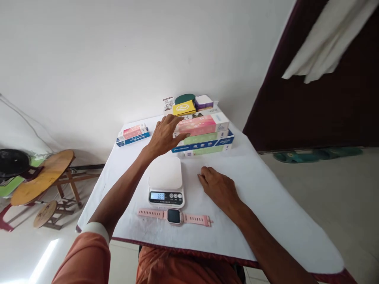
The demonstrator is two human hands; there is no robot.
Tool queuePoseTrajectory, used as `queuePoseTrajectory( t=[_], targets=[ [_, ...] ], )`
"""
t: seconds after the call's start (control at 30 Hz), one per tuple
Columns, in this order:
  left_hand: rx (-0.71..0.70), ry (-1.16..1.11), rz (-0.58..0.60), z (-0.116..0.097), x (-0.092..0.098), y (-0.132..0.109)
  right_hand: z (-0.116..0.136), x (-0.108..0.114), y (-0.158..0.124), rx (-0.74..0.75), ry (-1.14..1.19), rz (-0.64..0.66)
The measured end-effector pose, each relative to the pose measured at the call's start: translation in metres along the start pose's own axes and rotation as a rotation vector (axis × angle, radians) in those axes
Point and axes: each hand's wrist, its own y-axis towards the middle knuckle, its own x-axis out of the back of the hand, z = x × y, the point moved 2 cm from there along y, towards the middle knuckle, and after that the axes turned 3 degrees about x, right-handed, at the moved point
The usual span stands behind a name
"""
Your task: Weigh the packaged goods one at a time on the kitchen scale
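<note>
My left hand (166,136) is at the left end of a long pink box (201,124), its fingers over the top and its thumb against the front side. The pink box lies uppermost on a stack with a light green box (207,137), a blue box (204,146) and another green box (209,150). My right hand (219,187) rests on the table with its fingers curled in, and nothing shows in it. Between my forearms stands a white digital scale (165,173), its pan bare and its display reading 363. A pink-strapped smartwatch (174,216) lies in front of it.
Small pink and blue boxes (134,133) sit at the table's back left. Behind the stack are a yellow box (183,107), a dark green round item (185,98) and a purple-and-white box (204,101). A wooden stool (47,213) stands left; slippers (299,157) lie right.
</note>
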Motion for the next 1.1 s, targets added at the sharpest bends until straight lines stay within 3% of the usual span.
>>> queuePoseTrajectory(
  t=[0.13,0.3,0.47,0.63,0.83,0.97,1.1],
  targets=[
    [0.261,-0.050,-0.087,0.071,0.007,-0.040,-0.004,-0.005,-0.002,0.027,0.025,-0.053],
    [0.714,0.152,0.057,0.174,0.008,-0.076,-0.008,-0.013,-0.003,0.040,0.081,-0.142],
    [0.830,0.205,0.163,0.234,0.004,-0.075,-0.010,-0.017,-0.004,0.067,0.083,-0.253],
    [0.816,0.207,0.265,0.264,-0.009,-0.047,-0.010,-0.015,-0.003,0.113,0.034,-0.348],
    [0.785,0.197,0.383,0.276,-0.017,-0.023,-0.010,-0.012,-0.002,0.152,-0.026,-0.399],
    [0.789,0.210,0.384,0.277,-0.005,-0.027,-0.009,-0.012,-0.001,0.149,-0.034,-0.420],
    [0.750,0.217,0.278,0.258,0.025,-0.050,-0.010,-0.014,-0.001,0.120,0.004,-0.396]
  ],
)
